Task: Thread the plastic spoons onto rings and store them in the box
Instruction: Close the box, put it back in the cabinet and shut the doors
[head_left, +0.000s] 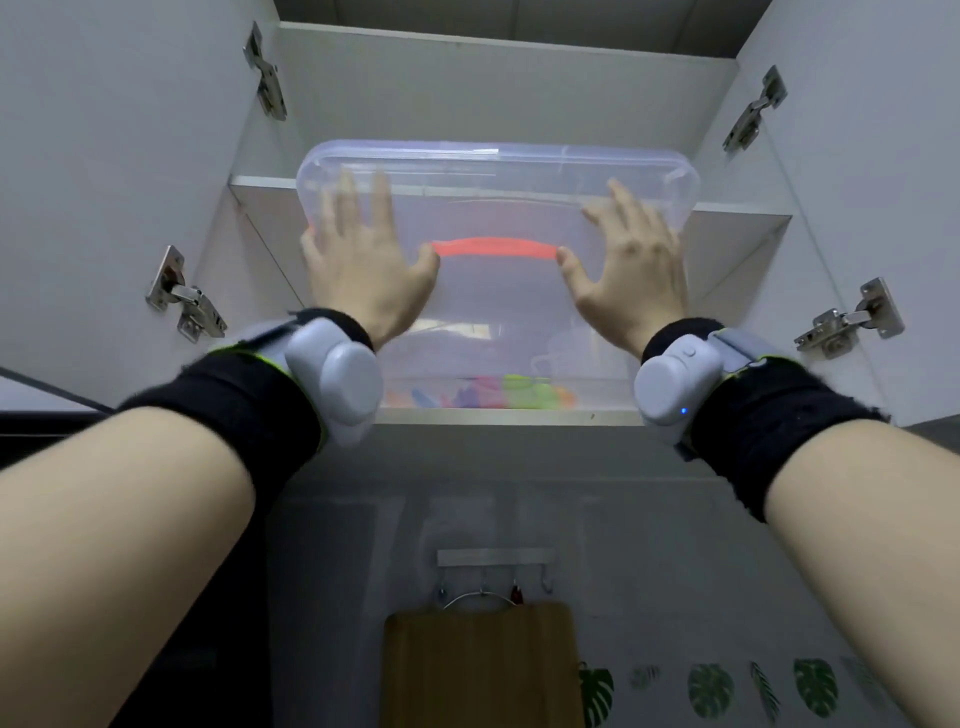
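In the middle of the frame, inside an open wall cabinet (498, 88), a clear plastic box (493, 171) stands on the lower shelf (493, 416), the face with its red handle (493, 247) turned toward the camera. Along the box's lower edge, just above the shelf front, lies a blurred heap of coloured plastic spoons (483, 395) in orange, blue, purple, pink and green; whether they are on rings cannot be told. The left hand (363, 260) and right hand (628, 270) lie flat against that face on either side of the handle, fingers straight and spread, gripping nothing. Each wrist wears a black band and a grey device (337, 379). Both cabinet doors stand wide, with metal hinges (187, 304) at the left and right of the frame. At lower centre, a hook rail (496, 557) on the wall carries a wooden cutting board (480, 670), and green leaf decals (709, 688) run along the lower right.
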